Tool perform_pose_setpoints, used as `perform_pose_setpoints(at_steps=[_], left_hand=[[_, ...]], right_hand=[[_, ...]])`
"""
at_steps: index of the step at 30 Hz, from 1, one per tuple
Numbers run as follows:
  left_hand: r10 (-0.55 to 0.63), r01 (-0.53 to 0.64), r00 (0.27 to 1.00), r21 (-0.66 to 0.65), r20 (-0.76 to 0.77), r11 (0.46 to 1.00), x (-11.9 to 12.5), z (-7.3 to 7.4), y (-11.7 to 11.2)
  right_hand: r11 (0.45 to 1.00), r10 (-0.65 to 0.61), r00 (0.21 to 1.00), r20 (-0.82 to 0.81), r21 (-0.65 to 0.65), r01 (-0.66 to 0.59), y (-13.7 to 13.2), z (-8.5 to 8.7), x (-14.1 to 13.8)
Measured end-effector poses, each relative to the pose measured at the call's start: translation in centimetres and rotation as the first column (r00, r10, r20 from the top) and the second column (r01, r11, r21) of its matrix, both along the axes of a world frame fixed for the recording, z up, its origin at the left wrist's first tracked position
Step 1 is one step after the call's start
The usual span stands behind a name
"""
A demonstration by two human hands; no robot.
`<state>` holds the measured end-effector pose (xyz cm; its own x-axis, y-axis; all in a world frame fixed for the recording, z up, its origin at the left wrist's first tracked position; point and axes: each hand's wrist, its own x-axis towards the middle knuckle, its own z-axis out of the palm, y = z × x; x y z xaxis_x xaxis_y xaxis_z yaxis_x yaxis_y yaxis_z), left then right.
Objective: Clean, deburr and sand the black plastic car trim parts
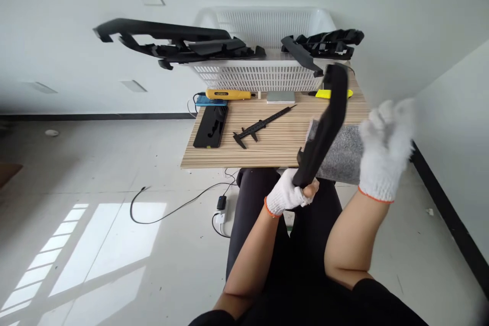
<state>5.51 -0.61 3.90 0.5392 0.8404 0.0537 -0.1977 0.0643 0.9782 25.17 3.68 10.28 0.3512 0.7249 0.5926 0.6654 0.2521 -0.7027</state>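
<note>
My left hand (286, 194), in a white knit glove with an orange cuff, grips the lower end of a long black plastic part (324, 130). The part tilts up and to the right, over the front of the table and a grey cloth (342, 155). My gloved right hand (385, 150) is raised to the right of the cloth, apart from the part. Its fingers point upward and are somewhat blurred, and nothing shows in them. A black caliper (263, 124) lies on the table, left of the held part.
A white plastic basket (260, 75) at the table's back carries black plastic parts (179, 43) that jut out left, and more parts (324, 46) at right. Along it lie a yellow tool (229, 94), a grey block (280, 97) and a yellow-handled cutter (324, 94). A black phone-like slab (211, 126) lies left.
</note>
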Motion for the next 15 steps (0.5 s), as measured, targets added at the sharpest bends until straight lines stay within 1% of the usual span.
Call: perform_pose_setpoints(at_steps=[1,2,3,4,5,6,7,8,9,10,11,12,14,15], left_hand=[[0.021,-0.021,1.0,-0.007,0.012,1.0,-0.2,-0.1,0.1],[0.049,-0.048,0.999,-0.009,0.022,0.999,-0.5,-0.2,0.2],[0.083,-0.082,0.996,-0.012,0.034,0.997,-0.7,-0.3,0.4],[0.124,-0.122,0.99,-0.022,0.062,0.992,-0.9,-0.3,0.5],[0.173,-0.169,0.979,-0.042,0.108,0.985,-1.0,-0.3,0.7],[0.222,-0.213,0.962,-0.069,0.162,0.975,-1.1,-0.2,0.8],[0.269,-0.251,0.939,-0.106,0.216,0.962,-1.2,-0.1,0.9],[0.31,-0.278,0.913,-0.151,0.265,0.949,-1.2,0.1,0.9],[0.342,-0.291,0.888,-0.199,0.308,0.936,-1.2,0.3,0.9],[0.362,-0.29,0.867,-0.244,0.343,0.925,-1.2,0.5,0.9],[0.372,-0.279,0.852,-0.28,0.368,0.918,-1.2,0.7,0.9],[0.375,-0.267,0.842,-0.305,0.388,0.914,-1.2,0.8,0.9],[0.373,-0.252,0.833,-0.319,0.409,0.914,-1.2,0.9,0.9],[0.372,-0.254,0.832,-0.314,0.411,0.915,-1.2,0.9,0.9]], right_hand=[[0.989,-0.009,0.996,-0.085,0.146,0.022,-0.1,0.2,-0.6],[0.963,-0.015,0.986,-0.165,0.261,0.058,-0.3,0.5,-1.1],[0.942,-0.009,0.971,-0.238,0.324,0.088,-0.7,0.9,-1.6],[0.94,0.004,0.958,-0.285,0.328,0.093,-1.4,1.3,-1.9],[0.967,0.01,0.953,-0.302,0.246,0.067,-2.2,1.6,-2.1],[0.998,-0.002,0.968,-0.253,0.066,0.02,-3.0,1.8,-2.2],[0.981,0.015,0.989,-0.147,-0.188,-0.043,-3.8,1.7,-2.2],[0.904,0.061,0.998,-0.034,-0.421,-0.07,-4.5,1.4,-2.2],[0.816,0.126,0.99,0.07,-0.575,-0.064,-4.8,0.9,-2.1],[0.754,0.192,0.97,0.148,-0.655,-0.049,-4.9,0.3,-2.2],[0.732,0.248,0.945,0.211,-0.68,-0.04,-4.6,-0.5,-2.3],[0.743,0.287,0.921,0.263,-0.668,-0.041,-4.0,-1.4,-2.5],[0.781,0.342,0.879,0.332,-0.621,-0.069,-2.3,-2.8,-3.2],[0.797,0.328,0.881,0.34,-0.6,-0.065,-1.4,-3.3,-3.6]])
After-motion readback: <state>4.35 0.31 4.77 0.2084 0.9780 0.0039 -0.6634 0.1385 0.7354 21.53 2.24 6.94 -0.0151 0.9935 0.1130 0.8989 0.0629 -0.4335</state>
